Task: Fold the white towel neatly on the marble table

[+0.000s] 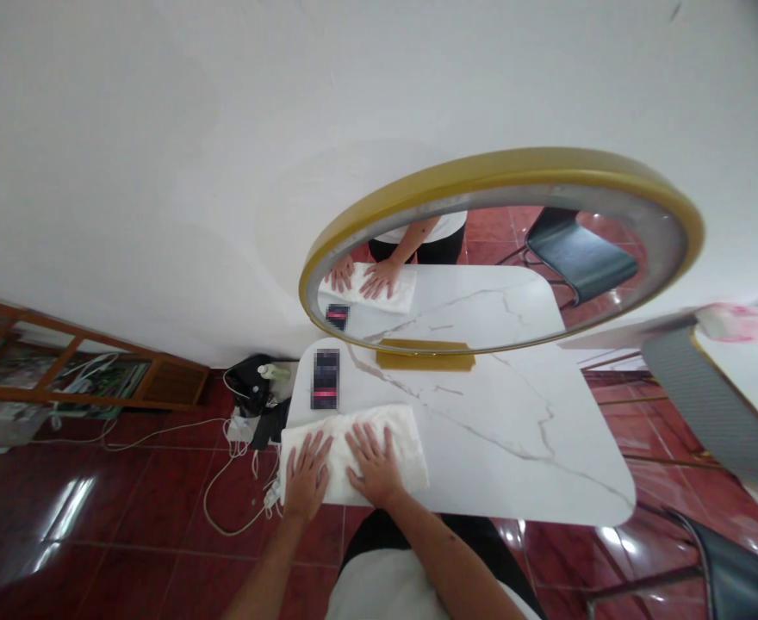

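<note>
A folded white towel [400,439] lies at the near left corner of a white marble-patterned table [514,439]. My left hand [306,475] rests flat on the towel's left part, fingers spread. My right hand [374,465] lies flat beside it on the towel's middle, fingers stretched out. Both hands are open and hold nothing. A dark phone [326,379] lies on the table just beyond the towel.
A round gold-framed mirror [501,168] stands on a gold base [425,356] at the table's far edge and reflects my hands. Cables and a power strip [240,426] lie on the red tiled floor at left. A dark chair [734,568] stands at right.
</note>
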The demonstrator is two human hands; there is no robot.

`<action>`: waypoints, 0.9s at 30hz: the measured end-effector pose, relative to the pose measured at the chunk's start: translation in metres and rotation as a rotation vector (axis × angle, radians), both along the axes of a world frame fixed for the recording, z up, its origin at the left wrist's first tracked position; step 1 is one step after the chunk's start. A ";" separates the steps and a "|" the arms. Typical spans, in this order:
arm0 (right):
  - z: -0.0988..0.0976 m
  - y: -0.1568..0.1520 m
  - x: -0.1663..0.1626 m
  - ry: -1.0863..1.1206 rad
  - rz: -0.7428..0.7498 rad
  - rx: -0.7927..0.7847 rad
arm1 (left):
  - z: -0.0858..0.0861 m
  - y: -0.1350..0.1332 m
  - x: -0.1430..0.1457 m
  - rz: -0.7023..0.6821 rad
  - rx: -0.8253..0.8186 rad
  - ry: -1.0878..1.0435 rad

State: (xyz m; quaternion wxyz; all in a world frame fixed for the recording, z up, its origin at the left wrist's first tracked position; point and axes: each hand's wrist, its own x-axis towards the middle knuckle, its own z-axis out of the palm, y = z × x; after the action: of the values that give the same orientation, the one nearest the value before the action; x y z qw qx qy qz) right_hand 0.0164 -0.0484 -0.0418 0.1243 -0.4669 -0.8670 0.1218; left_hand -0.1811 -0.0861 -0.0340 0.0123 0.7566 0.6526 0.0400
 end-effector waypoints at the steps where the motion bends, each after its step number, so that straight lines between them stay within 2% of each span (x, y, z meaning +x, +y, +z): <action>1: 0.000 0.001 0.006 0.002 0.021 0.007 | 0.000 -0.002 0.008 0.032 0.008 -0.005; 7: -0.001 0.002 0.056 -0.005 0.040 0.022 | -0.003 -0.011 0.065 0.104 0.017 -0.039; 15: 0.000 -0.003 0.152 -0.061 -0.016 0.040 | -0.003 -0.005 0.166 0.102 0.007 -0.102; 27: 0.002 -0.013 0.293 -0.153 -0.200 0.030 | -0.001 0.019 0.301 -0.090 -0.082 -0.177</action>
State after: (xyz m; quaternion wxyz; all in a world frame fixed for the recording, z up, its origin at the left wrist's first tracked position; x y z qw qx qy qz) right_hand 0.3091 -0.0615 -0.0397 0.0765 -0.5572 -0.8247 0.0597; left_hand 0.1199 -0.0667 -0.0353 0.1028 0.7774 0.6155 0.0795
